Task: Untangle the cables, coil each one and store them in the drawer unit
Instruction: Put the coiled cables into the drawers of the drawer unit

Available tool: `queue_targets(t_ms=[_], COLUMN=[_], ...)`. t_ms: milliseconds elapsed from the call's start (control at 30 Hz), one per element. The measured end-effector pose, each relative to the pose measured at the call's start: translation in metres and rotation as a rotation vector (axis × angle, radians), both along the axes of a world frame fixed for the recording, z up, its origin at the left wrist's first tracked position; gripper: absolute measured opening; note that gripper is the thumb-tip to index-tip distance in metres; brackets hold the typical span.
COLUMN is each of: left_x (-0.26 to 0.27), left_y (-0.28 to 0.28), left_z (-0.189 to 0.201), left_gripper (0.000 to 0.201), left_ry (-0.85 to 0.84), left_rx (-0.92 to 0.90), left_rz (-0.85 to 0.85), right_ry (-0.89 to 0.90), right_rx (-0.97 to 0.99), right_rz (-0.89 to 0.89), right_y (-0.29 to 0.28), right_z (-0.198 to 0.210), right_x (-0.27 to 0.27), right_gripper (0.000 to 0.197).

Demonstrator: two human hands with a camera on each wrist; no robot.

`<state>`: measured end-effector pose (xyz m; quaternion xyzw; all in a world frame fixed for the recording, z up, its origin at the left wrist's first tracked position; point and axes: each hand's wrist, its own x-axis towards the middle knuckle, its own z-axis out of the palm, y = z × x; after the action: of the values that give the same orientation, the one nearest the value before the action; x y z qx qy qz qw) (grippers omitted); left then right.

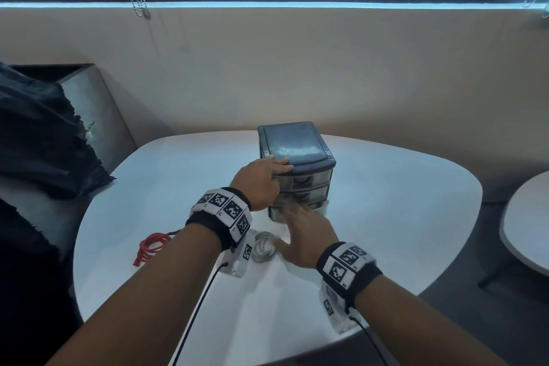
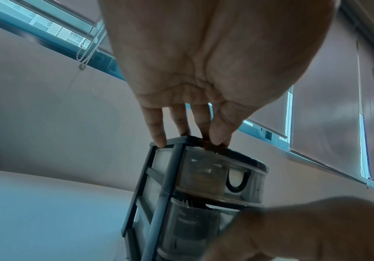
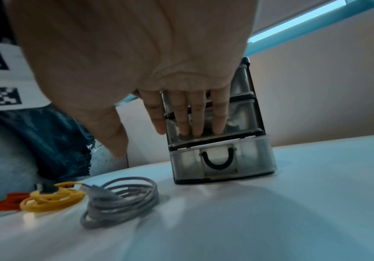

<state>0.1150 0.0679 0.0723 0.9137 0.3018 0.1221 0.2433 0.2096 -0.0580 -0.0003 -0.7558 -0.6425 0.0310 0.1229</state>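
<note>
The step in hand looks like the storing: three cables lie already coiled on the white table, and both hands are at the drawer unit; judging by this, the untangling and coiling are done and a drawer is being worked. The left hand lies flat on the unit's near top edge, fingers straight and pressing down, gripping nothing; it seems to steady the unit. The right hand reaches low at the front, its fingers straight and spread against the middle drawer just above the bottom drawer, which juts slightly forward; whether it is pushing or only touching I cannot tell; it holds nothing. The grey cable coil lies just beside the unit, near the right wrist; the yellow coil and the red cable lie further to the left. The next move likely calls for hooking the drawer's dark loop handle and drawing it out while the left hand keeps the unit from sliding.
</note>
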Motion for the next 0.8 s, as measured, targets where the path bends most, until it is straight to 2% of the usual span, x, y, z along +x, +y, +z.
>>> queue_targets(t_ms=[67,133,200,300,433,533,667,800], left_x=[0.0,0.001,-0.001,-0.01,-0.025,-0.029,-0.015,-0.004], left_y=[-0.001,-0.004,-0.01,-0.017,-0.023,-0.028,-0.041,-0.052], left_z=[-0.001,-0.003,-0.007,-0.015,-0.027,-0.041,-0.06,-0.077], left_gripper=[0.055,0.05,0.041,0.028,0.016,0.016,0.035,0.039], left_ry=[-0.008,-0.035,-0.152,-0.385,-0.399,-0.257,0.218,0.346], left_rx=[-0.015,-0.028,-0.03,-0.029,0.034,0.113,0.058,0.115], left_rz=[0.0,0.013,0.077,0.255,0.355,0.332,0.153,0.208], right_ry=[0.01,0.068,0.096,0.026,-0.125,-0.211,-0.242,-0.199], right_rx=[-0.001,-0.08,-0.239,-0.43,-0.375,-0.404,-0.348,-0.307], right_rz=[-0.009,0.019,0.091,0.117,0.1,0.108,0.061,0.005], right_y=[-0.004,-0.006,-0.006,-0.003,-0.008,-0.025,-0.057,-0.082], right_z=[-0.001,-0.004,-0.007,-0.013,-0.013,-0.009,0.006,0.022], right_x=[0.0,-0.005,-0.014,-0.023,-0.022,-0.012,0.016,0.041], right_gripper=[0.037,0.03,0.037,0.042,0.02,0.018,0.013,0.017])
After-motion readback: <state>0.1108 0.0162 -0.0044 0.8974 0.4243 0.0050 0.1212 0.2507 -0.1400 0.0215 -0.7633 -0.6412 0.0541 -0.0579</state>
